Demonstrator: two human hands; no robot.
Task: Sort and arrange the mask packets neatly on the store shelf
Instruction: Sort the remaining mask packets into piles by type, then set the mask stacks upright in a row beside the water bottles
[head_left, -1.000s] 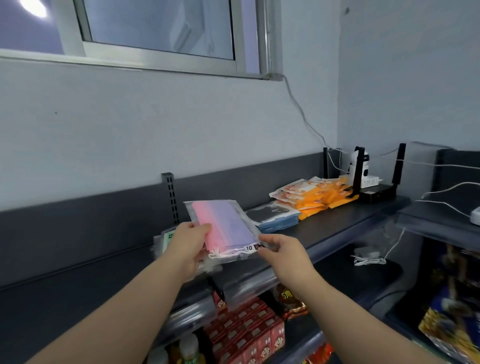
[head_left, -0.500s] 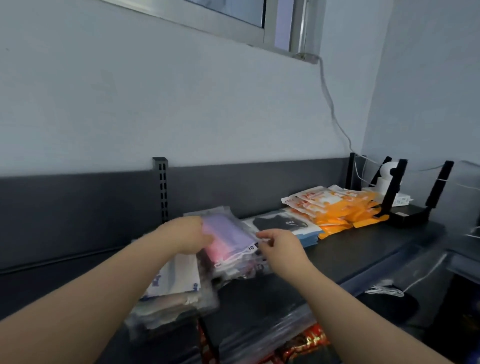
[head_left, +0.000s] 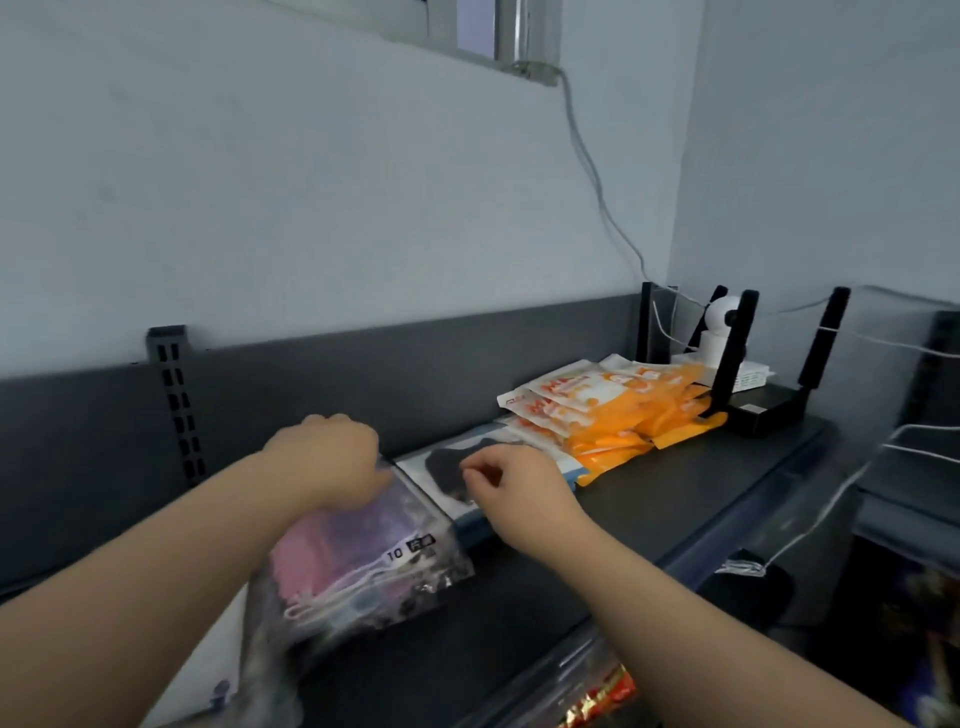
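Left hand (head_left: 332, 457) grips pink-purple packet (head_left: 358, 551) at far end, long axis trailing under its wrist; right hand (head_left: 519, 493) curled, empty, just beside.

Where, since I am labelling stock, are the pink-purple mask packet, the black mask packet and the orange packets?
pink-purple mask packet (head_left: 356, 545): head view, middle of its clear front.
black mask packet (head_left: 444, 470): head view, on the printed black mask.
orange packets (head_left: 584, 397): head view, top packet of the pile.
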